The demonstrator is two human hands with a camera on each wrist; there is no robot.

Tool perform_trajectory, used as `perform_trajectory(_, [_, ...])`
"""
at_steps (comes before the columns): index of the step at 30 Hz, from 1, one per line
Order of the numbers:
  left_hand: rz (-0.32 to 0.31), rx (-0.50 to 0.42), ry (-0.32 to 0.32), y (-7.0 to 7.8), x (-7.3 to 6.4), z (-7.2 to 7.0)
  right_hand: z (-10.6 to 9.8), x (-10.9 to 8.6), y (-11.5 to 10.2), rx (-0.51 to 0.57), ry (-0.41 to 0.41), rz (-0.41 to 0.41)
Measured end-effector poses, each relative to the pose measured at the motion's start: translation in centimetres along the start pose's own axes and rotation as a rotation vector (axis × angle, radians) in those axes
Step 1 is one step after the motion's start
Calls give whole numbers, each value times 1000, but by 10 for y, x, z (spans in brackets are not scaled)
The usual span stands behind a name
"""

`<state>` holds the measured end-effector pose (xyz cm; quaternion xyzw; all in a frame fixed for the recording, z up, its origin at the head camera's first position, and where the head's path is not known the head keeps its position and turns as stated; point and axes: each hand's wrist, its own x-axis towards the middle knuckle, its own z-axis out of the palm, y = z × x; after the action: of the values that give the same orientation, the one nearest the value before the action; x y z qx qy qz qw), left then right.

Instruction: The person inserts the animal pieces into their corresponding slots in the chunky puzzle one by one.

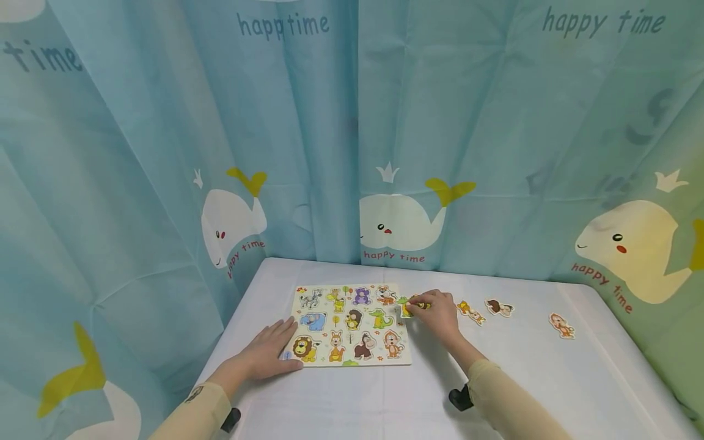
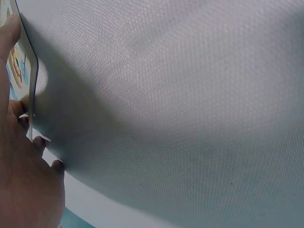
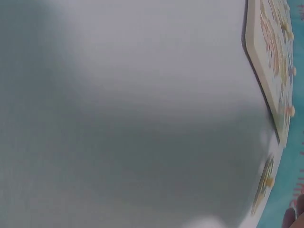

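Note:
A wooden animal puzzle board (image 1: 321,324) lies flat on the table, its animal pictures set in rows. My left hand (image 1: 269,351) rests at its lower left corner, fingers stretched along the left edge and thumb by the near edge. In the left wrist view the thumb (image 2: 10,35) lies over the board's rim. Beside the board's upper right edge, my right hand (image 1: 438,315) pinches a green crocodile piece (image 1: 404,301) with thumb and forefinger. A brown-and-yellow piece (image 1: 422,304) shows partly behind these fingers. Two fingertips (image 3: 289,218) appear at the right wrist view's corner.
Right of the right hand lie a yellow-orange animal piece (image 1: 471,313), a brown animal piece (image 1: 499,307) and a monkey piece (image 1: 562,326). Small knobs stand up from the board in the right wrist view. A blue whale-print curtain (image 1: 330,134) hangs behind the white table (image 1: 352,403).

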<state>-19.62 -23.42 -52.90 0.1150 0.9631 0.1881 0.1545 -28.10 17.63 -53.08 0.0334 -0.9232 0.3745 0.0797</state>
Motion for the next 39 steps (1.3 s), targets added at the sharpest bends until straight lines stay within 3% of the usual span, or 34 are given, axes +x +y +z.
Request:
perform_trajectory(13, [11, 14, 6, 0, 1, 0, 24, -1, -14, 11, -45, 17])
perform_trajectory(33, [18, 18, 8, -2, 3, 2, 47, -6, -24, -70, -22, -97])
perform_trajectory(39, [13, 16, 7, 0, 2, 0, 51, -8, -25, -82, -24, -92])
